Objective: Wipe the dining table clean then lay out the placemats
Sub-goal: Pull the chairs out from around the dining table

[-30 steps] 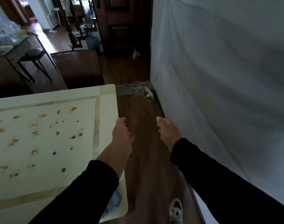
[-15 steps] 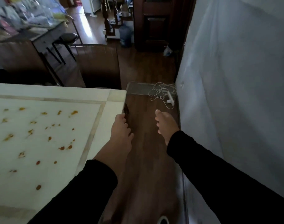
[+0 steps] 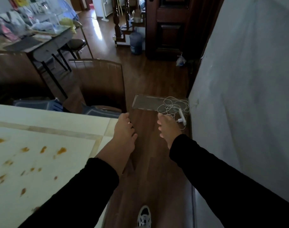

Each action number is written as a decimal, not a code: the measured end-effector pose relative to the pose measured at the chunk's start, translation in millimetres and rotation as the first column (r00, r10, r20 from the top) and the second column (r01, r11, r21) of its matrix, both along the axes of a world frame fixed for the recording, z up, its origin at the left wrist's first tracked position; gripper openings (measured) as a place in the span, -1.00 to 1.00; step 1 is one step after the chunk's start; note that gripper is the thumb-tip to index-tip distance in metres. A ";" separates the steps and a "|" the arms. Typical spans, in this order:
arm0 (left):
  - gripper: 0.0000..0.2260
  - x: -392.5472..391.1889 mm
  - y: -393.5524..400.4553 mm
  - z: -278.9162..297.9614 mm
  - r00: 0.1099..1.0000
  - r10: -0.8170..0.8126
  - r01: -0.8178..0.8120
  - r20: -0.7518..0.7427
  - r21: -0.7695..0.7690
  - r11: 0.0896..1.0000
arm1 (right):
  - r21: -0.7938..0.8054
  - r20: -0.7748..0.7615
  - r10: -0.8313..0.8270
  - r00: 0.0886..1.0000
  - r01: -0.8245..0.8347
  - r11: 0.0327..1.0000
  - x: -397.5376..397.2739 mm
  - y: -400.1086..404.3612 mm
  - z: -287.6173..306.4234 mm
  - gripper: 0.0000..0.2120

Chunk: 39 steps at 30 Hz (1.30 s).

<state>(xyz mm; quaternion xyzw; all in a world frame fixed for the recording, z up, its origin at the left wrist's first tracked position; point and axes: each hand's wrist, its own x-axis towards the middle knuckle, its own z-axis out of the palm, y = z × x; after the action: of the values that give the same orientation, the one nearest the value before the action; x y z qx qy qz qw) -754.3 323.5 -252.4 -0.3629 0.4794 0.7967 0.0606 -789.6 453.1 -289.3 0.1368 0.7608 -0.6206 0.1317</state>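
Note:
The cream dining table (image 3: 61,119) fills the lower left, with several orange-brown sauce spots (image 3: 61,151) on its top. My left hand (image 3: 124,130) hovers at the table's far right corner, fingers relaxed and holding nothing. My right hand (image 3: 167,129) hangs over the wooden floor to the right of the table, fingers loose and empty. Blue-grey folded cloth (image 3: 99,111), possibly placemats, lies on the chair seats behind the table's far edge.
A brown chair (image 3: 99,79) stands at the table's far side, another (image 3: 12,71) further left. A white cable and power strip (image 3: 176,107) lie on the floor by the white-draped wall (image 3: 247,96). A cluttered desk (image 3: 41,38), a water bottle (image 3: 135,41) and my shoe (image 3: 144,216) are in view.
The view has swung left and forward along the table's right edge. Both hands have stayed empty in front of me while the far corner and chair came closer.

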 end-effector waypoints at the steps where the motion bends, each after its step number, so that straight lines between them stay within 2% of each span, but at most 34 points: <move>1: -0.47 -22.3 -2.1 -0.1 1.000 -0.009 0.009 -0.005 -0.015 1.000 | 0.007 0.001 -0.002 1.000 0.002 1.000 -19.9 -1.8 1.4 -0.71; 5: -0.81 -107.0 -2.5 14.0 0.999 -0.049 0.048 -0.014 -0.050 0.998 | -0.007 0.006 -0.011 1.000 0.011 1.000 -92.4 -4.8 12.7 -0.70; 8: -0.80 -161.8 -2.3 19.8 0.999 -0.040 0.039 -0.007 -0.042 0.998 | 0.003 0.028 -0.022 0.999 0.022 1.000 -144.4 -5.8 16.4 -0.58; 11: -0.79 -213.5 -5.3 18.1 1.000 -0.011 0.011 0.004 -0.006 1.000 | 0.025 0.010 -0.009 1.000 0.008 1.000 -202.1 -10.2 16.9 -0.68; 15: -0.82 -284.5 -7.7 8.8 0.999 0.029 -0.029 0.036 0.005 1.000 | 0.026 0.024 0.054 0.998 -0.055 0.998 -278.7 -14.0 10.2 -0.69; 19: -0.62 -364.5 -12.2 7.6 0.990 0.139 -0.139 0.028 0.016 0.990 | -0.027 0.059 0.138 0.989 -0.137 0.990 -365.5 -22.8 6.2 -0.53; 22: -0.56 -419.7 -16.4 19.7 0.979 0.202 -0.203 0.022 0.074 0.976 | -0.031 0.054 0.236 0.970 -0.235 0.972 -433.7 -32.2 15.3 -0.56; 24: -0.60 -447.9 -23.8 20.5 0.964 0.265 -0.266 0.037 0.032 0.963 | -0.045 0.053 0.274 0.960 -0.271 0.961 -466.4 -41.1 23.6 -0.62; 28: -0.81 -493.1 -50.3 15.9 0.920 0.382 -0.376 0.085 -0.078 0.923 | -0.045 0.071 0.305 0.950 -0.303 0.952 -526.6 -62.6 24.4 -0.51; 31: -0.89 -526.2 -76.7 12.6 0.894 0.442 -0.436 0.072 -0.081 0.896 | -0.051 0.077 0.349 0.934 -0.346 0.937 -570.1 -81.4 21.4 -0.67; 32: -0.90 -537.0 -84.4 11.1 0.887 0.458 -0.452 0.064 -0.083 0.888 | -0.051 0.082 0.355 0.931 -0.352 0.935 -582.9 -86.9 20.6 -0.66; 35: -0.89 -575.9 -105.8 2.5 0.858 0.511 -0.507 0.052 -0.069 0.859 | -0.040 0.124 0.367 0.922 -0.365 0.930 -624.1 -105.7 18.3 -0.53; 39: -0.82 -631.6 -129.3 -2.7 0.821 0.568 -0.570 0.054 0.024 0.821 | -0.025 0.128 0.389 0.912 -0.389 0.921 -673.8 -130.5 22.1 -0.64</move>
<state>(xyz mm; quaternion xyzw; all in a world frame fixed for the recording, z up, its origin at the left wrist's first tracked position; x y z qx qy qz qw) -1385.9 194.2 -255.1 -0.5059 0.3322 0.7794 -0.1621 -1463.3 322.6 -267.2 0.0230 0.7628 -0.5715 0.3017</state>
